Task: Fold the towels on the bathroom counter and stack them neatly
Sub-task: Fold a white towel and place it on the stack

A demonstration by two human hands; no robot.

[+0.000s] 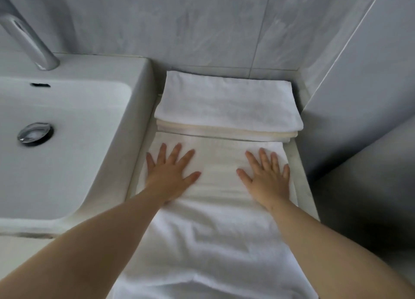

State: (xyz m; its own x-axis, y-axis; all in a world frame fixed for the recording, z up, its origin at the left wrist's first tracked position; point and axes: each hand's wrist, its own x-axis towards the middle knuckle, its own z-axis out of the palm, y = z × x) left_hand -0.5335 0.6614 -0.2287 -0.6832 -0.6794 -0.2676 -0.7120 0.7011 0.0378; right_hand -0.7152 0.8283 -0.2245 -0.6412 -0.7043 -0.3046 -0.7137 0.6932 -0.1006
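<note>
While fingers splay wide — left hand [171, 172] and right hand [267, 177] flat, palms down, on the white towel [215, 226]

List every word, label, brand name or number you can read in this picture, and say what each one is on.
None: no readable text shows anywhere in this view.
The folded towels and the towel under both hands show no tag or label.
The faucet has a small mark near its base, too blurred to read.
The sink and wall tiles are plain.
</note>
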